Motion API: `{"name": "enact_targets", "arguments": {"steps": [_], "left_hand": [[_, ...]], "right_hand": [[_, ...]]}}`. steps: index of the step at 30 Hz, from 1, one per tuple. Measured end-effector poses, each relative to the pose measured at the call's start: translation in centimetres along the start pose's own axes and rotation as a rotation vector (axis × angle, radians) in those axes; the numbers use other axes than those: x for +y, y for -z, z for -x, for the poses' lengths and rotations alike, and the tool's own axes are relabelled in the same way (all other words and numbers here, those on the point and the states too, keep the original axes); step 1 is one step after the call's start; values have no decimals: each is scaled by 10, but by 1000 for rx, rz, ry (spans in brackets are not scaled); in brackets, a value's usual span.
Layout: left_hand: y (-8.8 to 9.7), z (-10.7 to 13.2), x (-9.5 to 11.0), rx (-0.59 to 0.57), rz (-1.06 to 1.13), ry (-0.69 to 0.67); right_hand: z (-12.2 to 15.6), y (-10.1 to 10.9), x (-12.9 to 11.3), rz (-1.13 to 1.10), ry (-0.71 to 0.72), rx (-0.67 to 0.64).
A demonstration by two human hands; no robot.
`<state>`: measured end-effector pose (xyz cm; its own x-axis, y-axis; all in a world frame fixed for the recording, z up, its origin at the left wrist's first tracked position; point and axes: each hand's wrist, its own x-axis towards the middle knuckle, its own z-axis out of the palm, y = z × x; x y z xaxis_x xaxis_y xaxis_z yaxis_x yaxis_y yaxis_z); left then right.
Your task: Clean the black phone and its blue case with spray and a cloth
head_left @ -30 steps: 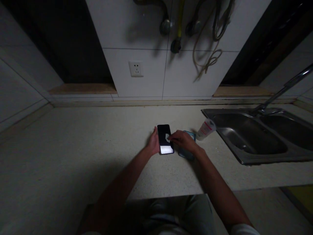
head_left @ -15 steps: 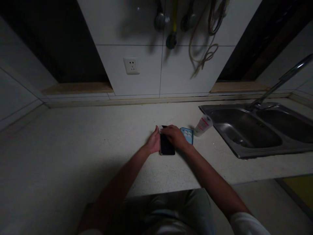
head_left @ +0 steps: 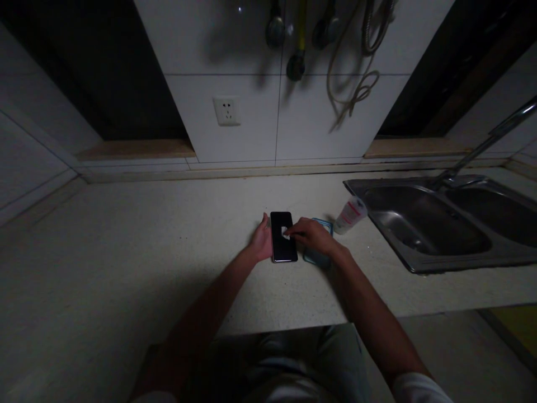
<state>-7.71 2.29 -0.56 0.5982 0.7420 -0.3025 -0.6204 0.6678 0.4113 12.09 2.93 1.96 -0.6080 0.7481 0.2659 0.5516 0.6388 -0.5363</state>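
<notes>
A black-screened smartphone (head_left: 282,251) lies face up over the counter. My left hand (head_left: 262,242) grips it along its left edge, thumb pointing up and the other fingers partly hidden behind the phone. My right hand (head_left: 312,234) pinches a small white wipe (head_left: 285,233) against the middle of the screen. Under and beside the right hand is a blue phone case (head_left: 318,258), partly covered by the hand and wrist. Just right of the case, a clear plastic cup (head_left: 351,215) with pink print leans or lies tilted.
The pale countertop (head_left: 176,240) stretches left and right. A double steel sink (head_left: 423,218) with a tall faucet (head_left: 490,140) is set into its right part. On the tiled wall behind are a socket (head_left: 227,111), valves (head_left: 275,31) and a looped cord (head_left: 356,95).
My right hand has moved from the phone's top down and right, baring more of the screen and the white wipe. My left hand stays at the left edge.
</notes>
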Motion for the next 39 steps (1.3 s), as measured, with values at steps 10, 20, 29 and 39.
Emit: {"name": "enact_targets", "arguments": {"steps": [10, 20, 29, 39], "left_hand": [[-4, 0, -2, -24, 10, 10], [0, -3, -3, -27, 14, -17], [2, -3, -4, -64, 2, -19], [-6, 0, -7, -23, -21, 8]], "right_hand": [[-12, -27, 2, 200, -72, 252], [1, -5, -20, -128, 178, -302], [3, 4, -4, -14, -22, -94], [-15, -37, -6, 236, -97, 325]]}}
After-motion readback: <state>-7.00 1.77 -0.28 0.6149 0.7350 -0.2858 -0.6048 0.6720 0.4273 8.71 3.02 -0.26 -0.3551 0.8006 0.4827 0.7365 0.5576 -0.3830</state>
